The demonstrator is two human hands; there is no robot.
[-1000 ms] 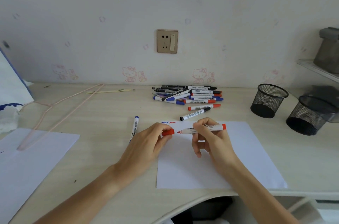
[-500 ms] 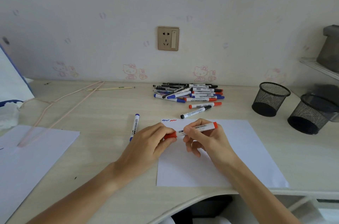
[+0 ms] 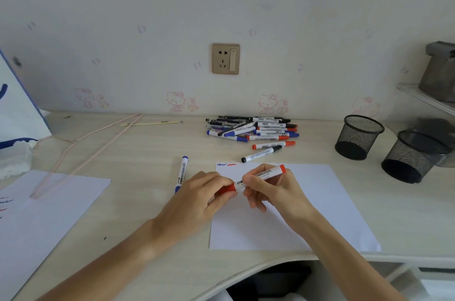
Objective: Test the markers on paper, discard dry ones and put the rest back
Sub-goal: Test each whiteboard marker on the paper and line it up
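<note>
I'm looking into a home, most likely a child's bedroom or study corner. The wallpaper [image 3: 270, 5] is pale with faint footprints and a row of pink cartoon cats [image 3: 267, 103] just above the worktop [image 3: 147, 148], a light wood-grain desk set against the wall. A gold wall socket [image 3: 226, 58], two black mesh pen cups [image 3: 359, 136] and loose paper sheets [image 3: 332, 202] suit a homework spot.

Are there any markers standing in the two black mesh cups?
No, both mesh cups look empty, while the markers lie in a pile on the desk.
</note>
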